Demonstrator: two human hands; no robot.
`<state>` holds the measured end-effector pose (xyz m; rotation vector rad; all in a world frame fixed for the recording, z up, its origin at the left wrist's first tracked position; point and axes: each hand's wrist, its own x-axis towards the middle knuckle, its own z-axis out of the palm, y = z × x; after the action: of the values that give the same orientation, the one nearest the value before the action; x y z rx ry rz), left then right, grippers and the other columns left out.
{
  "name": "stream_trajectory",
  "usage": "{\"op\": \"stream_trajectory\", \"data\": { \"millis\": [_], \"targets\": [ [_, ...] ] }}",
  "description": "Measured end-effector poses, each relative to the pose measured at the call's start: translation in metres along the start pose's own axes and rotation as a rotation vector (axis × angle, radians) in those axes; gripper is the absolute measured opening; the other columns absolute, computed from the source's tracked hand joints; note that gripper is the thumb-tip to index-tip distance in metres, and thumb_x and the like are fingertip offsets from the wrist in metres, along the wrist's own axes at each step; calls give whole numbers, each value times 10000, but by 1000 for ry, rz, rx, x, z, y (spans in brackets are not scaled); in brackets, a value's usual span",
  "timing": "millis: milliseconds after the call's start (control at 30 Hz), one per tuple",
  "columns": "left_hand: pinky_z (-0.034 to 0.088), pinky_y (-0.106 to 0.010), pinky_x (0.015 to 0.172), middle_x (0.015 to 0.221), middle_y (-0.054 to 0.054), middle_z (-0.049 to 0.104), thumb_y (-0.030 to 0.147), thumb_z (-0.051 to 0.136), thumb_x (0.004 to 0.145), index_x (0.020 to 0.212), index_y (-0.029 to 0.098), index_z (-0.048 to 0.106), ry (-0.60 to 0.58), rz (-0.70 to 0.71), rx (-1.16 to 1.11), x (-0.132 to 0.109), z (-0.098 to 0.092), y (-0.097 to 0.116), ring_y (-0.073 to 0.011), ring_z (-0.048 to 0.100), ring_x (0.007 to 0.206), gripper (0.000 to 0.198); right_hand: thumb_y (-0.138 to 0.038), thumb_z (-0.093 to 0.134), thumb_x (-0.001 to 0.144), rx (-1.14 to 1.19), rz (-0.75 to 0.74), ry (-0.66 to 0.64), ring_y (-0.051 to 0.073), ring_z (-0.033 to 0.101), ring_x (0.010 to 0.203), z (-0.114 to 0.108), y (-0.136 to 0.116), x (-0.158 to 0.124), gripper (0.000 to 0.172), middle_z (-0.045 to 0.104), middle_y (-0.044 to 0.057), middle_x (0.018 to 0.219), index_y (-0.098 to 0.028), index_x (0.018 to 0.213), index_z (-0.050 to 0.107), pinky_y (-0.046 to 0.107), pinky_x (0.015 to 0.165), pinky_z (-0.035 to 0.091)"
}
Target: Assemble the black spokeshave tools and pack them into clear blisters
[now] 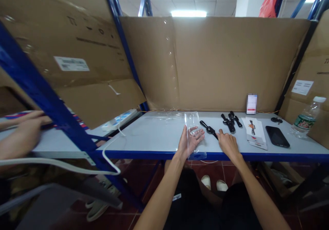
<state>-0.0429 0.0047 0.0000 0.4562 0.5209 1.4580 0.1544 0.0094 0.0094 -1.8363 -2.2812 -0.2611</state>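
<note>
My left hand [189,141] lies palm up at the front edge of the grey table [159,134], fingers spread, inside or under a clear plastic bag [193,125] that runs from the hand toward the back. My right hand [227,143] rests palm down on the table beside it, its fingers curled, the thumb touching the end of a black watch with strap [208,128]. Whether those fingers grip the watch is hidden. Two more black watches [231,120] lie further back to the right.
A white leaflet [254,131], a black phone [277,136], a small black part [276,120], a water bottle [306,116] and a small card [251,103] sit at the right. Cardboard walls [216,62] surround the table. Another person's hands [22,134] work at the left bench, beside a power strip [120,119].
</note>
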Motion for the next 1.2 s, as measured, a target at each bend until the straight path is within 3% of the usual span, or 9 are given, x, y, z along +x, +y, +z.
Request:
{"op": "stream_trajectory", "data": {
  "millis": [333,600,967,1200],
  "targets": [
    [593,-430,823,1000,-208,717,576,429,990,1086,126,629,1,7,8,1,-1,0,-288,723,941,503,-343,266,1094,2,32,6,302,751,902,0,1,0,372,743,170,909,-125,1308,480,344,752,507],
    [596,-405,809,990,-206,719,567,392,1004,1037,125,627,18,13,17,-1,2,0,-278,728,921,502,-512,333,1064,9,41,30,323,743,914,-2,-1,-1,476,741,184,927,-117,1248,524,360,763,509],
    [596,-404,813,984,-203,717,562,382,1008,1031,128,616,27,9,18,-2,3,0,-274,728,919,494,-410,432,1057,33,53,8,318,733,967,-4,0,-2,410,740,191,992,-118,1338,494,360,796,500],
    [598,-397,817,977,-201,714,550,374,1014,1008,119,614,35,17,20,-4,6,1,-271,730,917,494,-367,435,1050,68,197,22,321,734,969,-3,-4,-1,389,741,221,995,-67,1274,539,365,806,507]
  ]
}}
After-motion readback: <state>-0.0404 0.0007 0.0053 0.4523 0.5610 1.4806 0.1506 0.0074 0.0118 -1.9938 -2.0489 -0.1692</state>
